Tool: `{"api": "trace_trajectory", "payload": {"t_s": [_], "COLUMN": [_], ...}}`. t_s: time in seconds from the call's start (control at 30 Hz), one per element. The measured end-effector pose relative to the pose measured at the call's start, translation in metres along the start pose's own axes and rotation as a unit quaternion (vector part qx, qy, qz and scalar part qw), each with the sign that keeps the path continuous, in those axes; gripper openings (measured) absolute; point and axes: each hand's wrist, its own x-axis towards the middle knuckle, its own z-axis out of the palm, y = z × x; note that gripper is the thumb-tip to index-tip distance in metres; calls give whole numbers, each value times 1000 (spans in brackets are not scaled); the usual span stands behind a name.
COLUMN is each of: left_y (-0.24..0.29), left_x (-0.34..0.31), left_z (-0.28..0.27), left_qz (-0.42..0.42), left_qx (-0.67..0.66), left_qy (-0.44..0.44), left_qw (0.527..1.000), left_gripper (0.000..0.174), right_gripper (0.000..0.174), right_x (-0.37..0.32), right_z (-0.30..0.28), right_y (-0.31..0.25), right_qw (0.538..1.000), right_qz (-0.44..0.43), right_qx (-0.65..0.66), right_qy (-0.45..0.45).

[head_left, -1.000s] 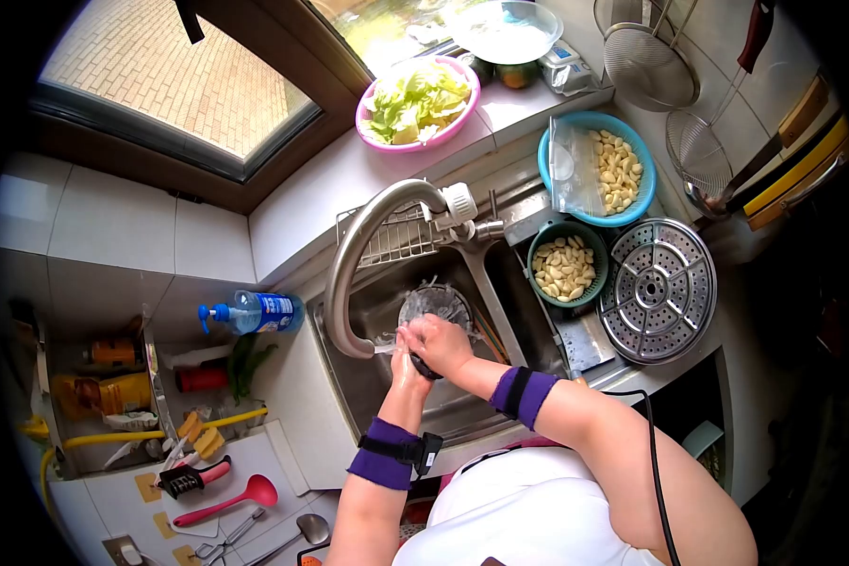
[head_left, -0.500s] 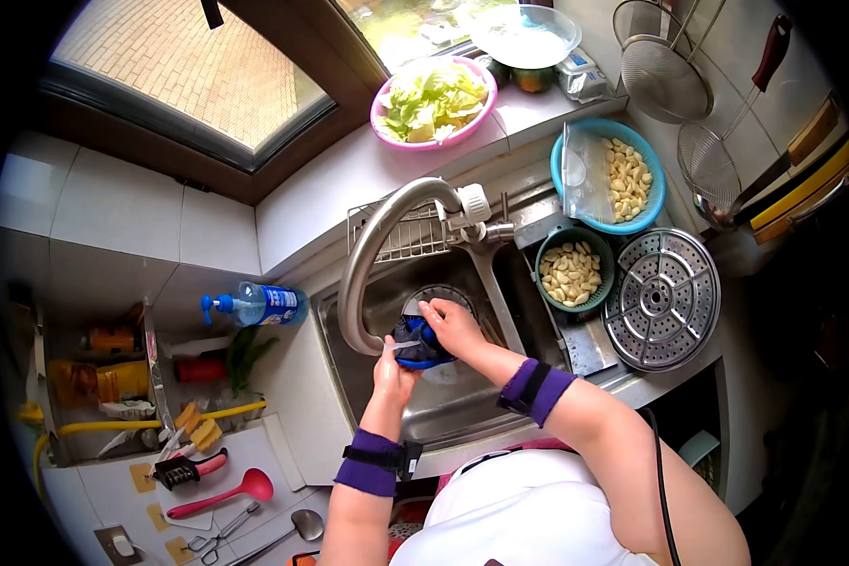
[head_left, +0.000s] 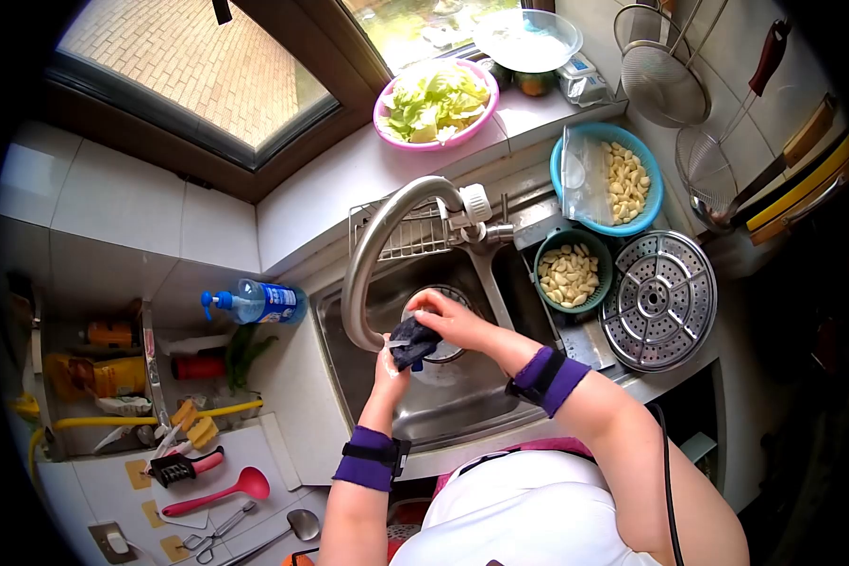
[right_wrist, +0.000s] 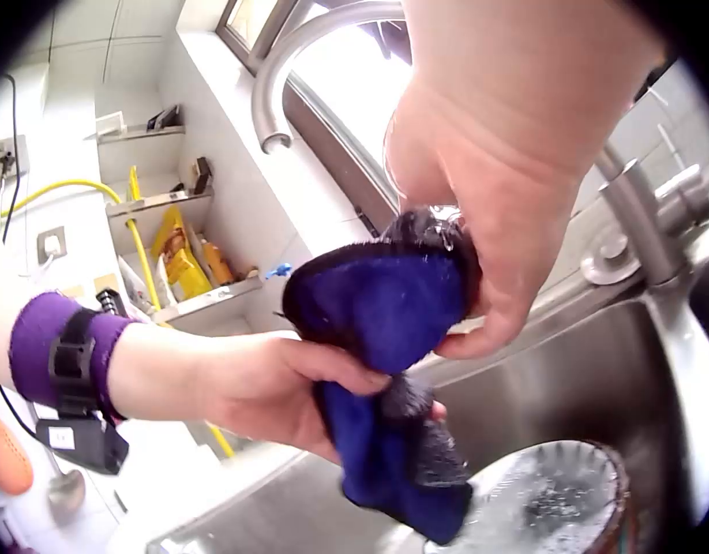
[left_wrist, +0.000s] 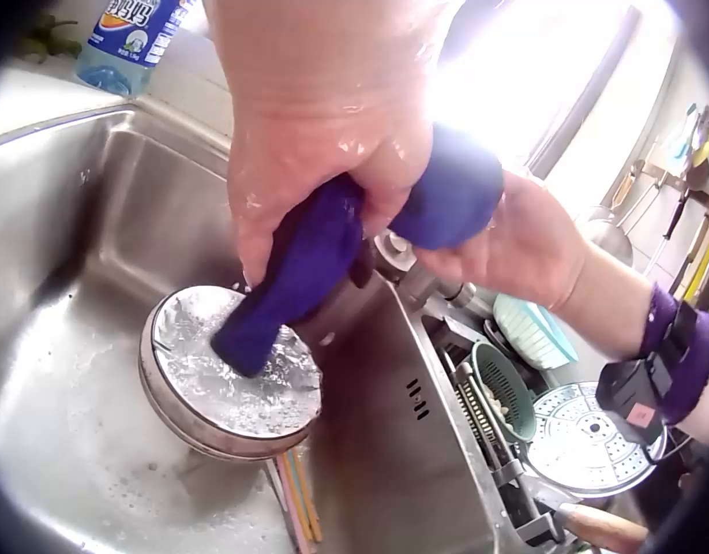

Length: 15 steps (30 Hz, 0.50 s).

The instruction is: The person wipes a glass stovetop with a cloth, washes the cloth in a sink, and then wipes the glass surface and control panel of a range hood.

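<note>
Partly hidden, a blue cloth (right_wrist: 383, 302) is pinched by left hand (right_wrist: 268, 387) and right hand (right_wrist: 504, 208).

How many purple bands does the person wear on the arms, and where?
2. One purple band is on the forearm behind the left hand; the other purple band, behind the right hand. No other is visible.

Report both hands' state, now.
Left hand: closed, gripping the lower part of the blue-and-black cloth in the right-wrist view.
Right hand: closed, holding the same cloth's upper part.
</note>
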Motion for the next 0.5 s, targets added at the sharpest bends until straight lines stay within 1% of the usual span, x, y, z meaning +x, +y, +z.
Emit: {"api": "trace_trajectory", "payload": {"t_s": [0.03,0.1,0.13,0.17,0.2,0.23,0.27,0.3,0.37,0.4,0.5], "left_y": [9,15,18,21,26,28,27,29,36,35,42], "left_x": [1,4,5,5,6,6,8,9,10,13,11], "left_z": [-3,0,2,4,6,9,11,11,10,9,7], "left_qz": [-55,-25,-11,-8,-5,-2,-5,-8,-13,-2,5], "left_qx": [-28,-75,-99,-112,-125,-138,-198,-221,-265,-243,-244], "left_qy": [-14,21,39,43,48,53,55,56,58,54,37], "left_qw": [998,997,994,993,991,989,979,974,963,969,969], "left_gripper": [33,29,28,29,31,32,37,37,37,37,39], "right_gripper": [17,22,23,21,24,34,42,49,61,72,80], "right_x": [-4,-10,-14,-15,-13,-10,-5,-1,13,19,36], "right_z": [-15,-40,-51,-56,-65,-74,-81,-87,-101,-107,-111], "right_y": [1,11,3,-4,-3,-9,-14,-19,-18,-22,-30], "right_qw": [999,991,972,962,941,918,904,888,838,842,865], "right_qz": [31,43,43,45,10,2,-3,-8,-51,-37,10], "right_qx": [-11,-118,-212,-193,-218,-262,-263,-264,-333,-341,-340], "right_qy": [8,39,90,188,258,299,338,376,429,416,369]}}
